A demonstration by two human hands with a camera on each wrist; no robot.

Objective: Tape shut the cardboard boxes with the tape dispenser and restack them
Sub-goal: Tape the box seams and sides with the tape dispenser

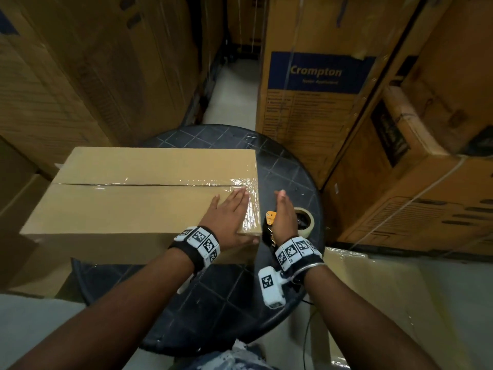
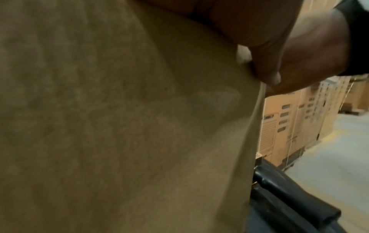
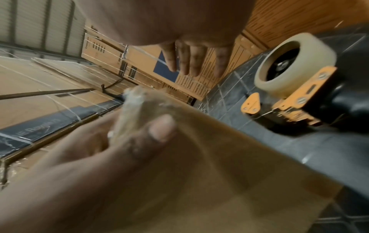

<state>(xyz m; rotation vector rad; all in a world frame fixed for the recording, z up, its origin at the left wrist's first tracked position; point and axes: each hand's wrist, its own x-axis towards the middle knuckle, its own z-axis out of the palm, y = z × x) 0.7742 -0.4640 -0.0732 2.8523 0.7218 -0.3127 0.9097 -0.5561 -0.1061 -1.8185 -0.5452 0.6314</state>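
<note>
On the round black table (image 1: pixel 290 166) lay the cardboard box (image 1: pixel 128 198), its seam taped; the left hand (image 1: pixel 226 217) pressed flat on its right end, while the right hand (image 1: pixel 284 217), fingers straight, seemingly empty, hovered just beside the tape dispenser (image 1: pixel 301 220).

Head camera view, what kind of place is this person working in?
Most likely a warehouse or stockroom: tall strapped cartons line a narrow aisle, one with a Crompton label, and a cardboard box sits on a round table beside a tape dispenser.
</note>
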